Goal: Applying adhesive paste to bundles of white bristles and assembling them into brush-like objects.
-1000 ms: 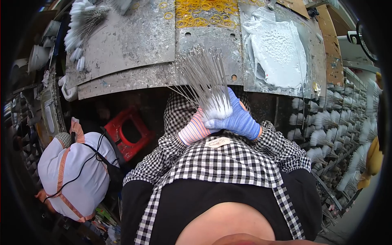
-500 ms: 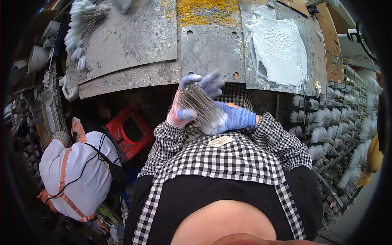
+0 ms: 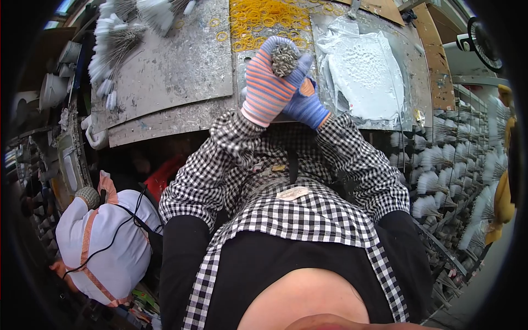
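Left hand [image 3: 267,88] (orange-and-blue striped knit glove) grasps 1 round bundle of thin grey metal wires [image 3: 285,60] above the stained grey metal worktable [image 3: 181,66]. Right hand [image 3: 306,105], in a blue knit glove, sits close beside it; its grip cannot be told. Beyond lie yellow ring-shaped bands [image 3: 269,21]; rightward, a white dimpled slab [image 3: 364,71].

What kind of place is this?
Probably a small brush-making workshop: racked white-bristled brushes along the right, a worn, stained workbench, and loose yellow bands spread on it.
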{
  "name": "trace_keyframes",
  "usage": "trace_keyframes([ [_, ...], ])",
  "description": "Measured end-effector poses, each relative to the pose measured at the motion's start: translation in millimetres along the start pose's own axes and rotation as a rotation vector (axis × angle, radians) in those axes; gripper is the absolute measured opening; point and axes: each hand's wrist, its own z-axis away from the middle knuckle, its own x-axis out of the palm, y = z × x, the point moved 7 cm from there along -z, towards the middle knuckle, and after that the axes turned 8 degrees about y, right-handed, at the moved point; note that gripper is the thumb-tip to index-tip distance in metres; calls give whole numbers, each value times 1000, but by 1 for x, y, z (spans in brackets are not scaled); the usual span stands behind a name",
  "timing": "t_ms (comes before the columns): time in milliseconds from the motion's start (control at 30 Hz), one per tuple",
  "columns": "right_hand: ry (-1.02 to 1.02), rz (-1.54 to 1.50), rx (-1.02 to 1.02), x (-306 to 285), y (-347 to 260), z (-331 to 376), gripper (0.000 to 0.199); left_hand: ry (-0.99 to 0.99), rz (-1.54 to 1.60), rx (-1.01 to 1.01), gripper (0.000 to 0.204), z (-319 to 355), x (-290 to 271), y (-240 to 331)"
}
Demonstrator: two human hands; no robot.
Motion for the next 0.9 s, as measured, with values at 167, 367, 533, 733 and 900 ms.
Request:
trace_keyframes([
  [167,77,45,-121,-20,-23,-3,96,-19,172,28,15,2,-8,19],
  [367,100,-21,-174,-15,-25,-5,109,-48,93,-23,14,-10,-10,2],
  [533,-434,68,-162,-69,-61,-39,97,-83,22,-56,14,-19,-10,-19],
  [733,28,426,-810,-103,-230,-94,67,-147,-429,546,27,1,6,8],
  [900,-460,180,-753,-8,-199,-65,82,-108,1269,-919,68,63,18,-124],
])
